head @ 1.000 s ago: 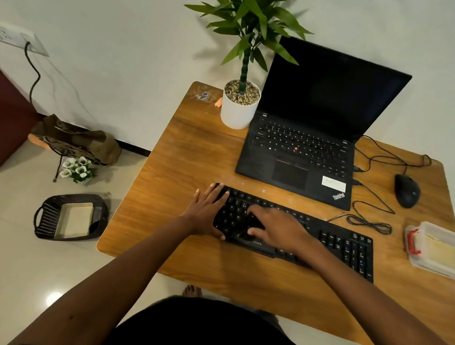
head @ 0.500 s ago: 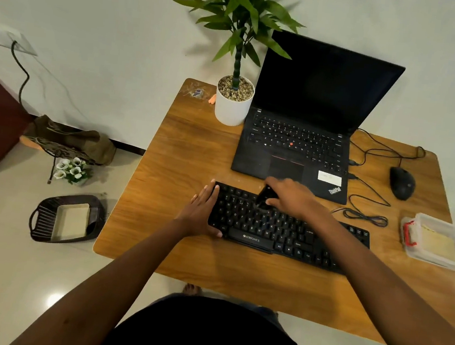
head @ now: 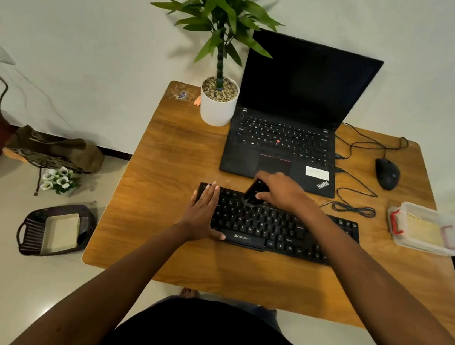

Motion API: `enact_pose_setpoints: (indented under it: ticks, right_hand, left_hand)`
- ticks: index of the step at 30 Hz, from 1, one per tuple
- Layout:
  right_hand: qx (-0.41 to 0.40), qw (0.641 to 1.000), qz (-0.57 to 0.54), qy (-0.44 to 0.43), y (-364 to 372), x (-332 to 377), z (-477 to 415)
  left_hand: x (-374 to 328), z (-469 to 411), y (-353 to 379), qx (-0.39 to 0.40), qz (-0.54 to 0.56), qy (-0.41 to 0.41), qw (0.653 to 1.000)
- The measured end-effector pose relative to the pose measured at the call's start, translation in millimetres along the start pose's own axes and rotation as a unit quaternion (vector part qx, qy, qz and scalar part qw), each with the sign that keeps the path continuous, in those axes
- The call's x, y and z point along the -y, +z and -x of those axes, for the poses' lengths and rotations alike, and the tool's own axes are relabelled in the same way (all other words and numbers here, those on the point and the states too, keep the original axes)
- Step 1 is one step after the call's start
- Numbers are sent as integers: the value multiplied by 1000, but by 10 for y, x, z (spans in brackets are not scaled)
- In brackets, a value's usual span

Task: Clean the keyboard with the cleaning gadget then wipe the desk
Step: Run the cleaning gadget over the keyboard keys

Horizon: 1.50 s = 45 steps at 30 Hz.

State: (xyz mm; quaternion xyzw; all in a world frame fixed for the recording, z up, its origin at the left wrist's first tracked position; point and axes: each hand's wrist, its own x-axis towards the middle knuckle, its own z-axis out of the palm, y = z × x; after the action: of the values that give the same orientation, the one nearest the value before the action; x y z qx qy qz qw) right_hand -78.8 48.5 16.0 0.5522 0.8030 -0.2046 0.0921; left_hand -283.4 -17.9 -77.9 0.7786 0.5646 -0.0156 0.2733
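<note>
Right hand clasps the small, light, rigid cleaning gadget over the keyboard's far row; left hand lies flat, grip released, steadying the keyboard's left end.

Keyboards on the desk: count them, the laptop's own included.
2. The external keyboard lies at the near middle under both hands; the laptop keyboard sits behind it. None seems hidden.
</note>
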Motion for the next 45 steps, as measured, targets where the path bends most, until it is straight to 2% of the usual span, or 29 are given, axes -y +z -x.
enact_pose_setpoints:
  ticks: [10, 14, 19, 22, 24, 28, 32, 33, 35, 36, 38, 41, 45]
  right_hand:
    - [-11, 984, 4, 180, -9, -1337, 969]
    - [-49, 966, -30, 254, 4, -1766, 1295]
    - [-127, 925, -67, 351, 121, -2032, 1551]
    - [-214, 900, -155, 346, 229, -1954, 1548]
    - [-222, 896, -170, 345, 298, -1887, 1534]
    - [-182, 905, -162, 350, 389, -1808, 1719]
    - [-70, 900, -184, 388, 397, -1771, 1977]
    - [-84, 895, -197, 390, 364, -1749, 1959]
    - [-178, 877, -221, 387, 267, -1708, 1806]
    - [-227, 870, -213, 382, 226, -1682, 1689]
    - [-273, 869, -179, 371, 199, -1636, 1462]
    - [-239, 890, -148, 359, 236, -1651, 1303]
    - [-183, 904, -161, 351, 350, -1645, 1596]
  left_hand:
    - [-580, -324, 91, 56, -88, 89, 991]
    - [-831, -407, 120, 71, -105, 114, 985]
    - [-1088, -482, 152, 89, -130, 145, 977]
    - [-1209, -535, 173, 97, -149, 159, 971]
    - [-1299, -579, 210, 104, -156, 168, 968]
    - [-1434, -626, 281, 100, -153, 173, 968]
    - [-1479, -630, 352, 106, -154, 170, 968]
    - [-1483, -631, 357, 107, -153, 168, 968]
    - [-1494, -648, 360, 103, -153, 167, 968]
    - [-1496, -652, 357, 101, -153, 168, 969]
    - [-1492, -646, 352, 98, -157, 169, 968]
    - [-1457, -641, 344, 94, -160, 162, 969]
    - [-1419, -655, 335, 94, -157, 155, 971]
